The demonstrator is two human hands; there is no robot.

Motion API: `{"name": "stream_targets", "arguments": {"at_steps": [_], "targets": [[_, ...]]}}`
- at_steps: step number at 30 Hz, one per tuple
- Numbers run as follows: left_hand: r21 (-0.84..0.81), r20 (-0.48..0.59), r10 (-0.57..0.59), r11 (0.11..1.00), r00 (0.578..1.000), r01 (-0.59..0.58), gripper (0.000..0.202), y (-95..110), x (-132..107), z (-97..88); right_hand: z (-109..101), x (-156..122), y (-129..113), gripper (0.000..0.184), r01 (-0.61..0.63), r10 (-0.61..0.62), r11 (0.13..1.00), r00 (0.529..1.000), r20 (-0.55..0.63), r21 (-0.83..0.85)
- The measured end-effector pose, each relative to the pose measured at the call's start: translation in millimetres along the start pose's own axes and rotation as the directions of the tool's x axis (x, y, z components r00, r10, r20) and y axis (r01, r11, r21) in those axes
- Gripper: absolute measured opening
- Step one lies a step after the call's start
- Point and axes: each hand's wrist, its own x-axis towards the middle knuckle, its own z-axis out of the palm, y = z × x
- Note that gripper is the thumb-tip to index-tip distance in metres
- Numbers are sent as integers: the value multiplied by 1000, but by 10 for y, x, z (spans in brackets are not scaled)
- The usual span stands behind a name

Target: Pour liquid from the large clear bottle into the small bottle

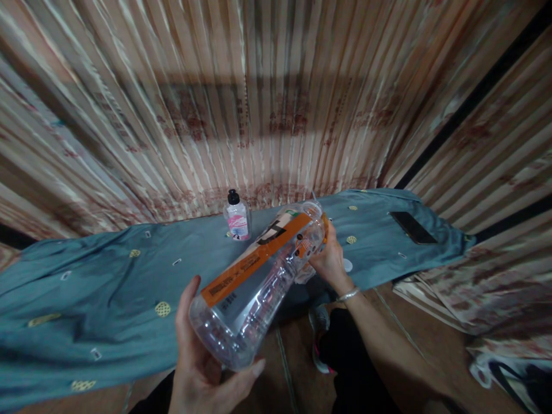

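Observation:
A large clear plastic bottle (259, 282) with an orange and white label lies tilted between my hands, its base toward me. My left hand (202, 362) cups the base from below, fingers curled round it. My right hand (330, 259) grips the neck end, where an orange handle shows. A silver bangle sits on my right wrist. A small white disc (347, 265), perhaps a cap, lies on the cloth right of my right hand.
A blue-grey cloth (107, 287) with small yellow motifs covers a low surface. On it stand a small clear bottle with a black cap and pink label (237, 217) and, far right, a dark phone (413, 227). Patterned curtains hang behind. My shoe (319, 336) rests on the brown floor.

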Motion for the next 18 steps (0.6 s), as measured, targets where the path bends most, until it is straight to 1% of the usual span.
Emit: {"name": "stream_targets", "arguments": {"at_steps": [4, 9, 18], "targets": [[-1, 4, 6, 1000, 1000, -6, 149, -29, 12, -30, 16, -2, 21, 118, 27, -27, 1000, 1000, -2, -10], [8, 6, 3, 1000, 1000, -3, 142, -46, 18, -50, 34, -3, 22, 114, 11, -11, 1000, 1000, -20, 3], [-12, 22, 25, 1000, 999, -25, 129, -54, 26, -47, 2, 2, -26, 116, -15, 15, 1000, 1000, -16, 13]]}}
